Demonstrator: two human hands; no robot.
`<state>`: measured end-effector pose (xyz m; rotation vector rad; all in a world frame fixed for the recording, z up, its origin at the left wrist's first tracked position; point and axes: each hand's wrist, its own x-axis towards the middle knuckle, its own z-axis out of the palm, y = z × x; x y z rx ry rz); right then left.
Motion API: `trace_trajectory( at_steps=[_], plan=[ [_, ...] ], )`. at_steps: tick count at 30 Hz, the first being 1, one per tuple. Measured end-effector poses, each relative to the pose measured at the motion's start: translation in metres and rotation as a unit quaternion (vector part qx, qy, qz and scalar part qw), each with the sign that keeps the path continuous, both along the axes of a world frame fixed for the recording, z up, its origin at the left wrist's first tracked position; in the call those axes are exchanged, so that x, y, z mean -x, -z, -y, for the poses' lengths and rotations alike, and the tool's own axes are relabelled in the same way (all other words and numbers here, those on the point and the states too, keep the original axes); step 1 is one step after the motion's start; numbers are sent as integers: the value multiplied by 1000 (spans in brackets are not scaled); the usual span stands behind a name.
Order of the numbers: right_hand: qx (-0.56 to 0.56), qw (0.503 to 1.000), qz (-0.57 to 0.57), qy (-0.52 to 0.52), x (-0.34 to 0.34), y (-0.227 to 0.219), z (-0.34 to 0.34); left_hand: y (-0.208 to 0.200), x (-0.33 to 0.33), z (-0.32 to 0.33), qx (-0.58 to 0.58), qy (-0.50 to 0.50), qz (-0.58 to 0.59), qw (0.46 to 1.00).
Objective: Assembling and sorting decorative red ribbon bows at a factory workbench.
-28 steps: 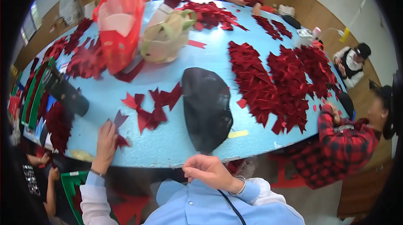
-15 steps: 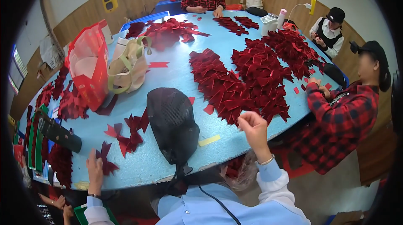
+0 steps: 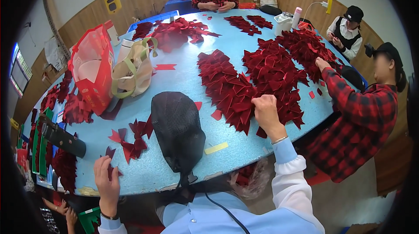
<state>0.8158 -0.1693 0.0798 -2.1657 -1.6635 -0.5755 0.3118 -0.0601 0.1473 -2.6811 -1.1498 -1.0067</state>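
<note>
My left hand (image 3: 108,182) is above the near left edge of the table, fingers loosely extended and holding nothing I can see. Partly behind its fingers lies a dark red velvet bow (image 3: 114,170). My right hand (image 3: 268,114) is closed in a pinch at the near edge of a long pile of dark red bows (image 3: 227,87); what its fingertips hold, if anything, is hidden. Two more bows (image 3: 139,143) lie loose between my left hand and a black mesh bag (image 3: 178,131).
A red bag (image 3: 89,72), a beige tote (image 3: 135,77) and a dark tumbler (image 3: 65,140) stand on the left of the blue table (image 3: 227,164). More bow piles (image 3: 275,77) lie to the right. Co-workers sit around; a person in red plaid (image 3: 362,107) reaches into a right-hand pile.
My right hand has moved down to the edge of the bow pile. My left hand has drawn back toward me and slightly right. The plaid-shirted person's hand has reached out to a pile.
</note>
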Motion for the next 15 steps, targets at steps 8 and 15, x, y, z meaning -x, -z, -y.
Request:
trace_trajectory(
  at_steps=[8, 15],
  plan=[
    [-213, 942, -250, -62, 67, -46, 17, -10, -24, 35, 21, 57, 60, 996],
    [-225, 918, -123, -301, 244, -54, 15, 9, -28, 28, 735, 225, 409, 492]
  ],
)
